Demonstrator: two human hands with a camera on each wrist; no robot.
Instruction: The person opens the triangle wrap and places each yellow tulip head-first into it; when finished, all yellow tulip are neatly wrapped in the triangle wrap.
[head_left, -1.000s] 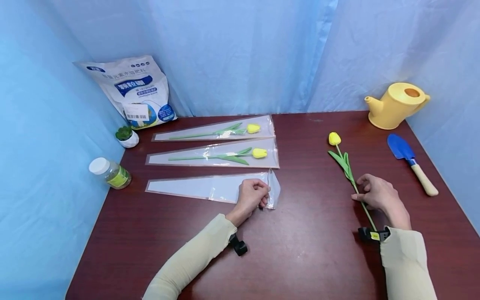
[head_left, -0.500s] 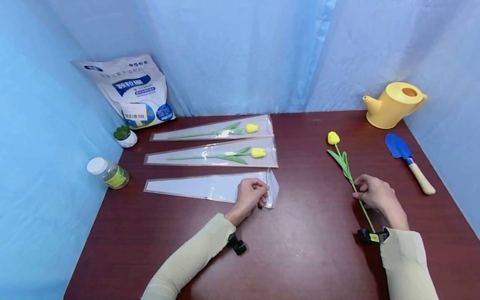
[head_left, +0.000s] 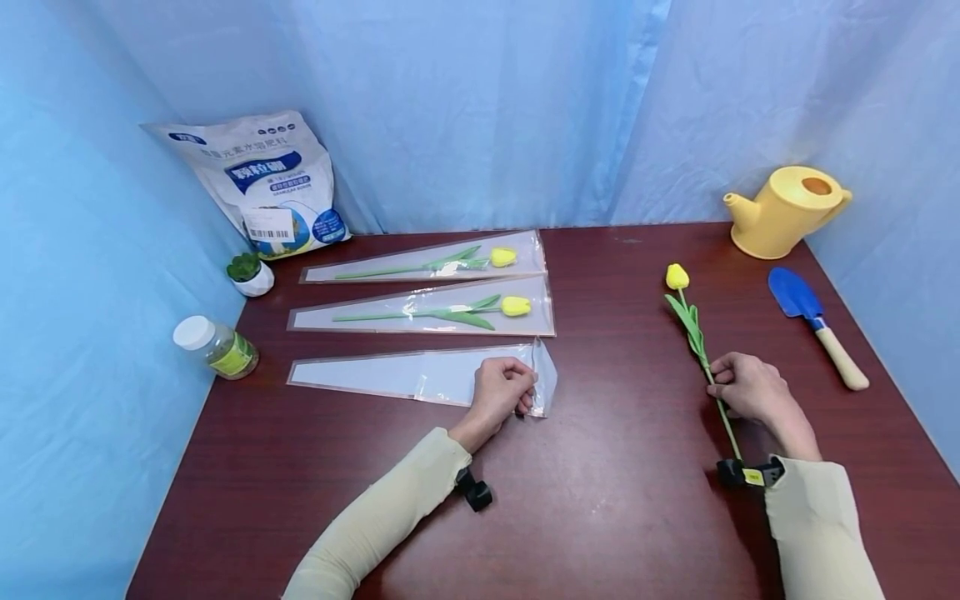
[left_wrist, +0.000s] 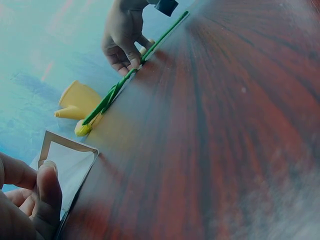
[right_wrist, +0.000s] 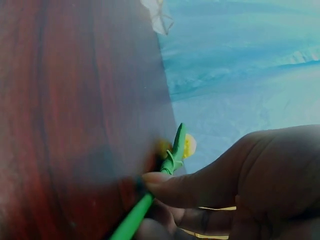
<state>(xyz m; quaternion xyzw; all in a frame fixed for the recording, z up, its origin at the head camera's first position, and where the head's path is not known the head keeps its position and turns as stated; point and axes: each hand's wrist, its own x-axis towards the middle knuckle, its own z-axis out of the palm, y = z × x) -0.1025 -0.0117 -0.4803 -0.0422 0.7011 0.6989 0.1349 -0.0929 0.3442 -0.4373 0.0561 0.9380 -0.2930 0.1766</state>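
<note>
Between thumb and fingers my right hand (head_left: 753,392) pinches the green stem of a yellow artificial tulip (head_left: 696,337), its bloom pointing to the back of the table. In the right wrist view the stem (right_wrist: 134,217) passes under the thumb. My left hand (head_left: 501,392) pinches the open wide end of a clear flower sleeve (head_left: 390,375) with a white backing, lying flat; the sleeve's raised edge (left_wrist: 72,145) shows in the left wrist view. Behind it lie two more sleeves, a nearer one (head_left: 360,318) and a farther one (head_left: 345,272), each with a yellow tulip inside.
A yellow watering can (head_left: 787,212) and a blue trowel (head_left: 817,325) with a wooden handle are at the right. Along the left stand a white printed bag (head_left: 273,183), a small potted succulent (head_left: 253,275) and a lidded jar (head_left: 219,346). Blue curtains border the dark-red table (head_left: 600,500).
The tulip in my right hand has turned, its bloom shifting slightly to the right and its stem's lower end to the left. My left hand stays on the sleeve.
</note>
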